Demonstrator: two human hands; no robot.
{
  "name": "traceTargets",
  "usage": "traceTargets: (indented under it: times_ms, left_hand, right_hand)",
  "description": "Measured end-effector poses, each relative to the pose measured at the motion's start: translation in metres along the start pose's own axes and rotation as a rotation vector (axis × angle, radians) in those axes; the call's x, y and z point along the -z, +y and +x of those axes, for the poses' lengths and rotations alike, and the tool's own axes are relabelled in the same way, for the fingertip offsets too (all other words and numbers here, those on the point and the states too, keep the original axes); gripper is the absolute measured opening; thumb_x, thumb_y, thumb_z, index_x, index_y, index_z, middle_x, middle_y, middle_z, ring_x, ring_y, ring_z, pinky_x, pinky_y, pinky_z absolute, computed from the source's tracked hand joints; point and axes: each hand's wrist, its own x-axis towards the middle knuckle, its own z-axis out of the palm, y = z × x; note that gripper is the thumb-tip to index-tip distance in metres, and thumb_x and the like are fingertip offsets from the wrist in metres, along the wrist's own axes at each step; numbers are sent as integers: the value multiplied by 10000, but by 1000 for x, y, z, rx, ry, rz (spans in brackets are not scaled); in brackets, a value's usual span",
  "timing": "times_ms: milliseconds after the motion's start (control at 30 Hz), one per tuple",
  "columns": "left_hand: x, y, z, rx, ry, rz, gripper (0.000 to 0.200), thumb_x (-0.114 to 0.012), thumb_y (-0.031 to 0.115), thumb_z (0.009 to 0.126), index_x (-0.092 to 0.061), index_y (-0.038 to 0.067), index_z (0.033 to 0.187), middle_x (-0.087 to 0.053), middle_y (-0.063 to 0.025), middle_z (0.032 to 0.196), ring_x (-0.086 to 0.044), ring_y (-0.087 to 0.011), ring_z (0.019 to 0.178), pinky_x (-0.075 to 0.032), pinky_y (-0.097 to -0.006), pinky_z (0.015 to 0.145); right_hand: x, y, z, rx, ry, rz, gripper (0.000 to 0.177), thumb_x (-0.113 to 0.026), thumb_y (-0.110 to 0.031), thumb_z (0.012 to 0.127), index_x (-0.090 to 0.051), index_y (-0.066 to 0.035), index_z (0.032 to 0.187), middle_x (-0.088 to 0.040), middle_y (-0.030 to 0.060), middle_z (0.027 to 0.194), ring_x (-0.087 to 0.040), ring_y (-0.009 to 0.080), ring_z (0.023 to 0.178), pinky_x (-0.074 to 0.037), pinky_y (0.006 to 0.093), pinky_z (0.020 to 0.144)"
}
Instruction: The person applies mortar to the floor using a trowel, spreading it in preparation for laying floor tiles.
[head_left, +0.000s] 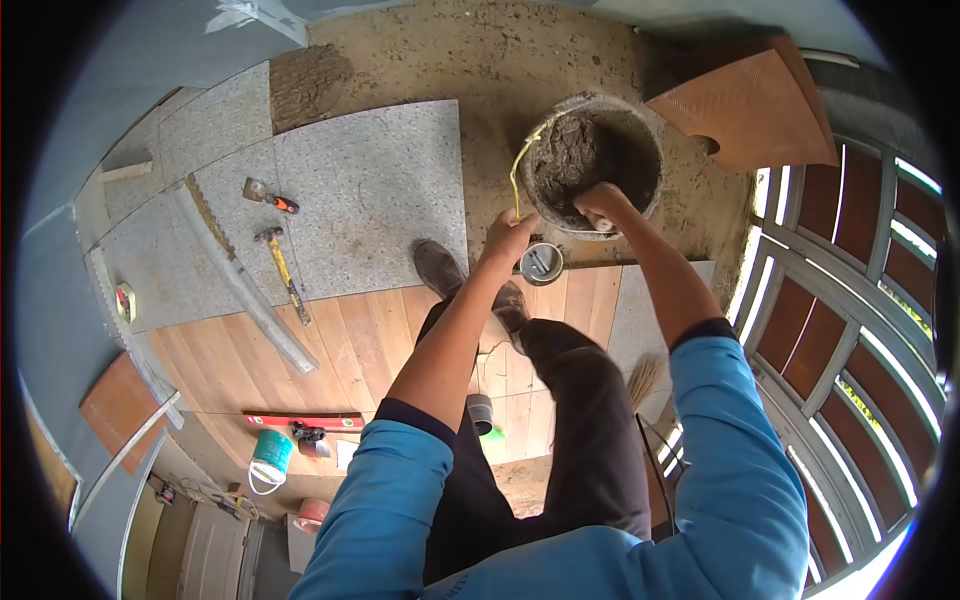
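A round bucket [652, 130] of wet grey mortar [565, 150] stands on the rough floor ahead of me. Its yellow rope handle [517, 172] hangs over the left side, and my left hand [511, 238] is closed on the lower end. Inside the bucket's near rim, my right hand [604, 204] is closed in a fist. A pale end of something shows below that fist, but the rest is hidden. Just right of my left hand sits a small round tin [541, 264] with a dark object in it.
Speckled grey tiles [380, 190] and wood-look flooring [350, 340] lie left of my feet. On them are a scraper [270, 196], a yellow-handled hammer [284, 272] and a long grey strip [250, 290]. Brown tiles [750, 110] lean at right. A teal pail [270, 458] stands lower left.
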Motion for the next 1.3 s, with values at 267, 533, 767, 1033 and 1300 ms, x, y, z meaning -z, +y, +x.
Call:
traceTargets:
  times_ms: [267, 533, 767, 1033, 1300]
  left_hand:
    - [10, 16, -16, -20, 154, -125, 726, -714, 345, 885, -438, -71, 1413, -636, -220, 1262, -617, -272, 1157, -475, -352, 963]
    - [-13, 37, 19, -52, 121, -233, 705, -725, 351, 874, -479, -13, 1425, -584, -167, 1329, -541, -241, 1239, -433, -331, 1013]
    - [-41, 8, 94, -40, 408, -409, 652, -743, 415, 860, -591, -66, 1273, -671, -182, 1183, -639, -246, 1073, -469, -347, 935]
    - [-63, 30, 83, -79, 649, -422, 507, -641, 462, 947, -655, 26, 1206, -704, -157, 1071, -643, -239, 983, -482, -367, 866]
    - [-62, 39, 70, -60, 664, -332, 481, -644, 414, 956, -660, -16, 1172, -703, -145, 1053, -641, -230, 961, -481, -372, 847]
  right_hand:
    - [57, 38, -101, 116, 413, -324, 326, -614, -145, 787, -698, -36, 1083, -665, 209, 1186, -639, 355, 1128, -526, 447, 938]
    - [119, 76, -76, 88, 457, -345, 369, -614, -204, 803, -670, -10, 1112, -625, 215, 1200, -586, 361, 1200, -475, 466, 1015]
    - [185, 113, 43, 399, 166, -142, 382, -727, -290, 688, -720, -5, 942, -641, 231, 1154, -622, 363, 1110, -504, 453, 905]
    - [195, 125, 88, 397, -158, 149, 470, -811, -267, 614, -701, 33, 959, -688, 166, 1022, -642, 236, 891, -500, 390, 774]
    - [174, 137, 108, 483, -93, 259, 443, -787, -206, 647, -664, 37, 996, -661, 96, 885, -606, 192, 784, -472, 325, 730]
